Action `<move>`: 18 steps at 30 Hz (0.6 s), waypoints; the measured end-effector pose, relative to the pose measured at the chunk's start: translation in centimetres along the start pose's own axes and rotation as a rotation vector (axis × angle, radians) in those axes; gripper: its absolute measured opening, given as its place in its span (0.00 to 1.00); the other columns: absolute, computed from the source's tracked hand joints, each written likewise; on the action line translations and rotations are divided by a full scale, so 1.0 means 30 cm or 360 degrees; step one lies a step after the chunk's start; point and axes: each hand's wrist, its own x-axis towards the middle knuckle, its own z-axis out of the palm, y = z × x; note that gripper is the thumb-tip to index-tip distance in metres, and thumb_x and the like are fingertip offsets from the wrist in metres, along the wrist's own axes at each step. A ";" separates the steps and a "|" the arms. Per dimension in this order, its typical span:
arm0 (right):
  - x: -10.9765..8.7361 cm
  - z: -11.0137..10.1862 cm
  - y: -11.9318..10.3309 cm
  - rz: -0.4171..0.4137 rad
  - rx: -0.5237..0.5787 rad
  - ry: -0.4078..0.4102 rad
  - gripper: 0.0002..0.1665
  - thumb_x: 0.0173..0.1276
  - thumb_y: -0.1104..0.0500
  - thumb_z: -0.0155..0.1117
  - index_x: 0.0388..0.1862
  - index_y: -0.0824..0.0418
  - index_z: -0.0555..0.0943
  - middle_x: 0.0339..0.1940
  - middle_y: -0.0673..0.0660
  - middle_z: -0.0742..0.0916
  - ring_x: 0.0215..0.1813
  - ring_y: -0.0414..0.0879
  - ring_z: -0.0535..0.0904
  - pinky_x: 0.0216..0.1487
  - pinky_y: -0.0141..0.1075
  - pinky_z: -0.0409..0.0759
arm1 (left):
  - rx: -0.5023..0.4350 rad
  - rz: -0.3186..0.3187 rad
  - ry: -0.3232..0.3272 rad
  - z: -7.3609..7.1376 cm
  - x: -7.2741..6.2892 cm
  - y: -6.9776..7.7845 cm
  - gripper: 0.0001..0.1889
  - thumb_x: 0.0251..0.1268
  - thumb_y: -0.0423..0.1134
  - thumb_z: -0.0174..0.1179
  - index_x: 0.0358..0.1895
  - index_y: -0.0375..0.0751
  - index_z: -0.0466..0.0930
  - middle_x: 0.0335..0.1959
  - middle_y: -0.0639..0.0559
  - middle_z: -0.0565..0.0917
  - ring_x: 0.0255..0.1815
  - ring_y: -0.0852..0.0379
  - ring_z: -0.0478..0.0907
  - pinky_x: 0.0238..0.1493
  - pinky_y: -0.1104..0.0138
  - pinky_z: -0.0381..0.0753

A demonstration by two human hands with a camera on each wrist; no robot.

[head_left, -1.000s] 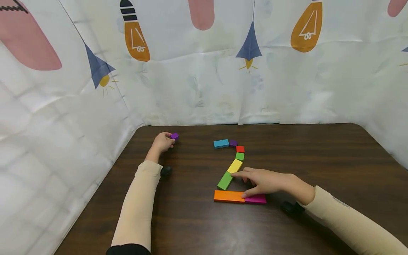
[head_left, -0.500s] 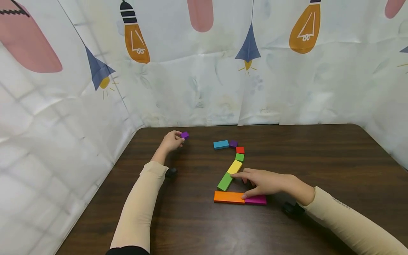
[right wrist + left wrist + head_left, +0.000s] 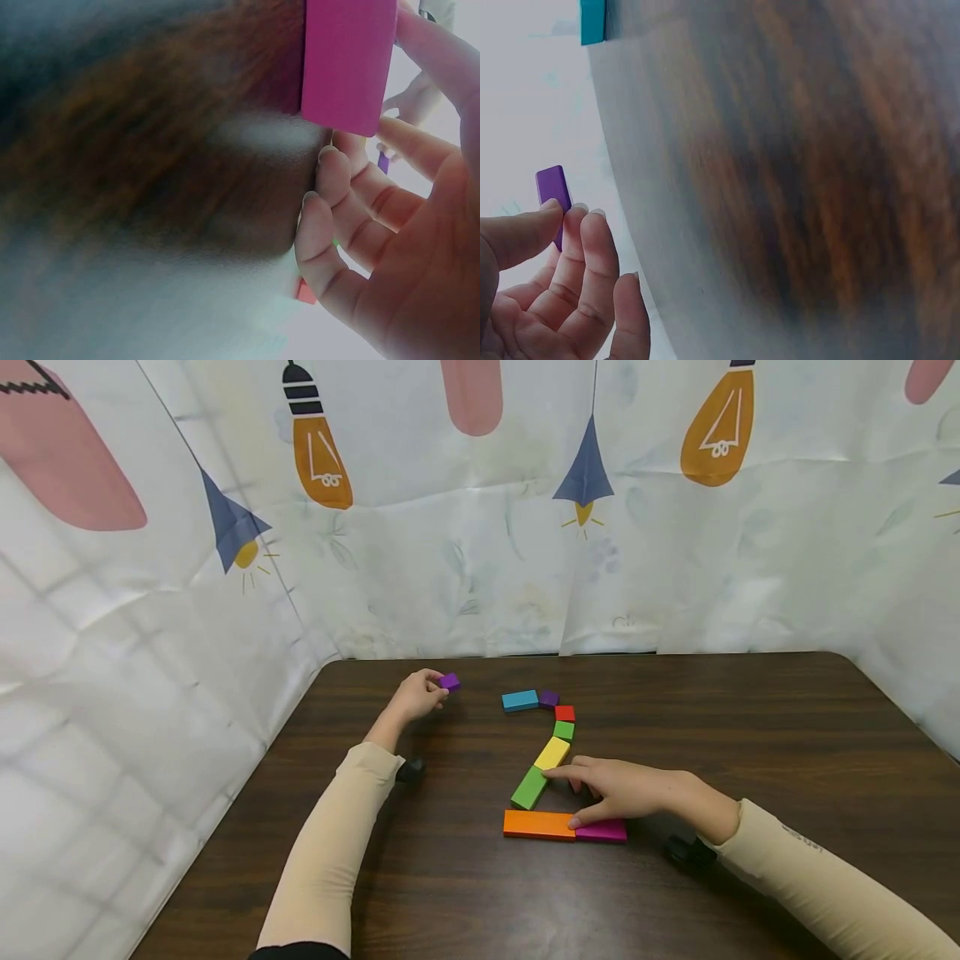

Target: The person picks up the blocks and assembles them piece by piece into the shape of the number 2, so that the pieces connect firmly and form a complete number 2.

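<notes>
Between thumb and fingertips, my left hand [image 3: 416, 696] pinches a small purple block [image 3: 450, 682] above the far left of the table, left of the blue block [image 3: 521, 700]. A curving row runs from blue through dark purple [image 3: 549, 698], red [image 3: 565, 714], small green [image 3: 563, 731] and yellow [image 3: 552, 752] to a long green block [image 3: 529, 788]. Below lie an orange block [image 3: 538, 824] and a magenta block [image 3: 603, 832], end to end. My right hand [image 3: 626, 787] rests with the index fingertip at the yellow-green joint and the thumb at the orange-magenta joint.
The dark wooden table [image 3: 750, 718] ends at a white printed curtain [image 3: 480, 568] behind and on the left. Both forearms, in cream sleeves, reach over the table from either side.
My left hand has moved right with the purple block, closer to the blue block. The right hand and the laid-out blocks have stayed in place.
</notes>
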 end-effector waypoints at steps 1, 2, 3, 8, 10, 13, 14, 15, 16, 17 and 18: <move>0.000 0.001 0.001 -0.0001 0.0002 0.0000 0.45 0.67 0.41 0.73 0.78 0.52 0.68 0.46 0.45 0.75 0.39 0.40 0.71 0.42 0.34 0.74 | 0.0003 0.0002 -0.0003 0.003 0.000 0.002 0.23 0.79 0.35 0.56 0.69 0.26 0.68 0.49 0.33 0.85 0.46 0.42 0.86 0.51 0.54 0.79; 0.001 0.001 0.002 -0.0002 0.0003 0.0001 0.45 0.67 0.41 0.73 0.78 0.52 0.68 0.46 0.45 0.75 0.39 0.40 0.71 0.42 0.34 0.74 | 0.0009 0.0007 -0.0006 0.007 0.001 0.003 0.23 0.79 0.35 0.56 0.69 0.26 0.68 0.49 0.33 0.85 0.45 0.42 0.86 0.51 0.54 0.79; 0.001 0.002 0.003 -0.0004 0.0006 0.0002 0.45 0.67 0.41 0.73 0.78 0.52 0.68 0.46 0.45 0.75 0.39 0.39 0.71 0.42 0.34 0.74 | 0.0010 0.0008 -0.0009 0.011 0.002 0.005 0.22 0.79 0.35 0.56 0.69 0.26 0.68 0.48 0.34 0.86 0.45 0.42 0.86 0.51 0.54 0.79; 0.001 0.002 0.006 -0.0010 0.0009 0.0010 0.45 0.67 0.40 0.73 0.79 0.51 0.68 0.46 0.44 0.75 0.39 0.39 0.72 0.42 0.34 0.74 | 0.0031 0.0027 -0.0016 0.022 -0.001 0.018 0.21 0.78 0.34 0.57 0.68 0.26 0.69 0.47 0.34 0.86 0.43 0.43 0.86 0.47 0.57 0.80; 0.001 0.002 0.007 -0.0013 0.0005 0.0015 0.45 0.67 0.40 0.73 0.79 0.51 0.68 0.46 0.44 0.75 0.39 0.39 0.72 0.42 0.34 0.74 | 0.0032 0.0034 -0.0017 0.026 -0.003 0.025 0.21 0.78 0.34 0.57 0.67 0.26 0.70 0.46 0.34 0.87 0.43 0.43 0.86 0.45 0.59 0.79; 0.001 0.002 0.008 -0.0018 0.0003 0.0019 0.45 0.67 0.40 0.73 0.78 0.51 0.68 0.46 0.44 0.75 0.39 0.39 0.72 0.42 0.34 0.74 | 0.0036 0.0048 -0.0036 0.031 -0.004 0.033 0.21 0.78 0.33 0.57 0.67 0.26 0.70 0.46 0.34 0.86 0.42 0.43 0.86 0.42 0.61 0.79; 0.001 0.003 0.008 -0.0020 0.0005 0.0021 0.45 0.67 0.40 0.73 0.78 0.51 0.68 0.46 0.44 0.75 0.39 0.40 0.72 0.42 0.34 0.74 | 0.0036 0.0048 -0.0046 0.033 -0.004 0.034 0.22 0.78 0.34 0.57 0.67 0.26 0.69 0.47 0.34 0.86 0.43 0.43 0.86 0.42 0.61 0.78; 0.001 0.003 0.009 -0.0022 0.0006 0.0021 0.45 0.67 0.40 0.73 0.78 0.52 0.68 0.46 0.44 0.75 0.39 0.40 0.72 0.42 0.34 0.74 | 0.0034 0.0045 -0.0056 0.036 -0.005 0.035 0.22 0.78 0.34 0.57 0.67 0.26 0.69 0.47 0.34 0.86 0.43 0.44 0.86 0.42 0.61 0.78; 0.001 0.004 0.009 -0.0023 0.0007 0.0021 0.45 0.67 0.40 0.73 0.78 0.52 0.69 0.46 0.44 0.75 0.39 0.40 0.72 0.42 0.34 0.74 | 0.0035 0.0042 -0.0066 0.039 -0.005 0.036 0.22 0.78 0.34 0.57 0.68 0.26 0.69 0.47 0.34 0.86 0.43 0.44 0.85 0.43 0.61 0.78; 0.001 0.004 0.010 -0.0024 0.0009 0.0020 0.45 0.67 0.40 0.73 0.78 0.52 0.69 0.46 0.44 0.75 0.39 0.40 0.72 0.42 0.34 0.74 | 0.0039 0.0041 -0.0075 0.042 -0.004 0.036 0.22 0.78 0.35 0.57 0.68 0.27 0.69 0.47 0.35 0.86 0.43 0.44 0.85 0.43 0.61 0.78; 0.001 0.004 0.010 -0.0025 0.0010 0.0021 0.45 0.67 0.40 0.73 0.78 0.52 0.69 0.46 0.44 0.75 0.39 0.40 0.72 0.42 0.34 0.74 | 0.0041 0.0040 -0.0080 0.044 -0.004 0.036 0.22 0.78 0.35 0.57 0.68 0.27 0.69 0.47 0.35 0.86 0.44 0.44 0.85 0.44 0.60 0.78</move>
